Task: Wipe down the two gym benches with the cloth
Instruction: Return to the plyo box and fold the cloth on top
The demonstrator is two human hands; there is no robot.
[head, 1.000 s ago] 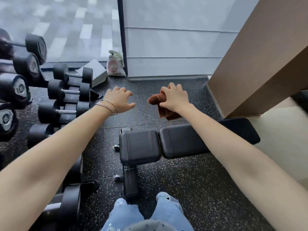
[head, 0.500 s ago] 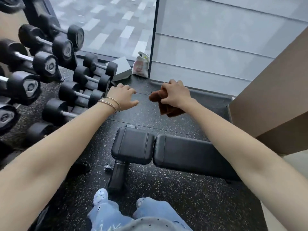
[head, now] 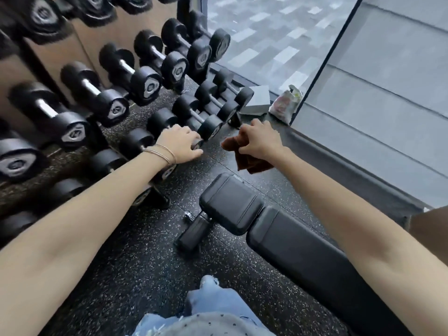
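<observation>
**Inspector:** Surface and room?

**Assistant:** Black speckled rubber floor (head: 135, 263). Racked dumbbells (head: 97, 93) fill 9 to 11 o'clock, with smaller ones in a row toward 12. There is glass (head: 266, 32) at 12 to 1 o'clock and a grey panelled wall (head: 388, 81) at 2. A grey block (head: 257, 99) and a bag (head: 283, 106) sit at the foot of the glass.

**Inspector:** Bench?

**Assistant:** One black padded bench (head: 291, 243) runs from centre toward 4 o'clock, its short pad nearest centre.

**Inspector:** Hands?

**Assistant:** Both arms reach toward 12 o'clock. The left hand (head: 180, 144) has bracelets (head: 161, 152) at the wrist. Its fingers are loosely curled and hold nothing. The right hand (head: 260, 141) is clenched round the brown cloth (head: 244, 158).

**Inspector:** Cloth position?

**Assistant:** It hangs below the fist, at 12 o'clock from the short pad and not touching it.
</observation>
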